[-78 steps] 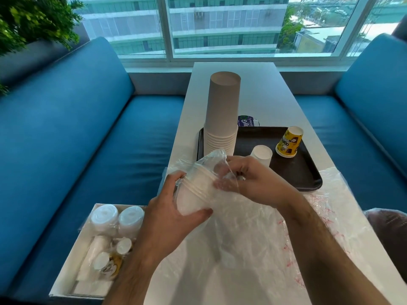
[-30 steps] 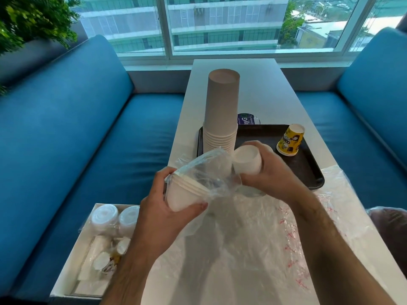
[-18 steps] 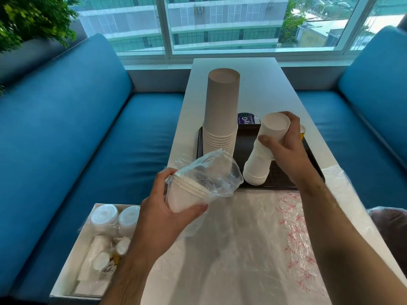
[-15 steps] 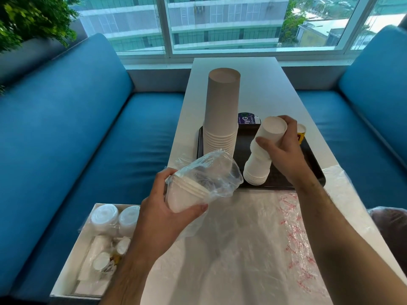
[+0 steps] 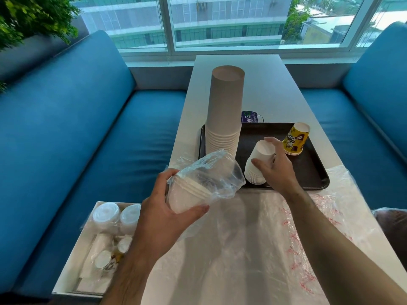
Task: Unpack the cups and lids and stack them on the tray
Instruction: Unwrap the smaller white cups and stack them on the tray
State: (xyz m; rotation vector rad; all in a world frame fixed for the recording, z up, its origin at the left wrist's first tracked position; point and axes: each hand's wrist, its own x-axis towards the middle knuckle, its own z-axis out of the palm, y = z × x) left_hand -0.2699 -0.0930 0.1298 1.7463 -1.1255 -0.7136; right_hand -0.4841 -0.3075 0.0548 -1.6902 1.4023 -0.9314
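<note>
tall cup stack (image 5: 225,111): grey-white paper cups nested upside down, upright on the tray's far left corner
small cup stack (image 5: 257,166): white, inverted, near edge of the tray, held at the top
yellow cups (image 5: 295,139): inverted, tilted, tray's far right
bagged cups (image 5: 191,194): white, few, lying sideways in clear plastic, held left of the tray
tray (image 5: 308,170): black, rectangular, on the worktop

Two bare forearms, left hand (image 5: 164,213), right hand (image 5: 278,170), no sleeves visible
</note>
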